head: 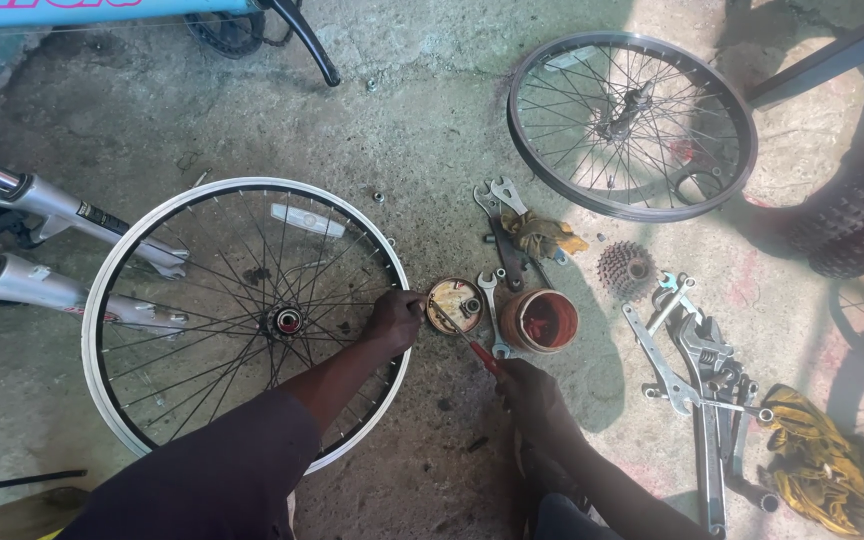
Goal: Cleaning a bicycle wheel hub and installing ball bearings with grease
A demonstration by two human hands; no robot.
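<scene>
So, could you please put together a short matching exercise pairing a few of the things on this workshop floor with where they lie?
Things:
1. white-rimmed wheel
2. black-rimmed wheel
3. cassette sprocket
4. yellow rag

Places:
A. bottom right corner, beside the wrench pile
B. top right, lying flat in the sun
C. under the left hand
D. between the orange tub and the wrench pile

Pairs: 1-C, 2-B, 3-D, 4-A
</scene>
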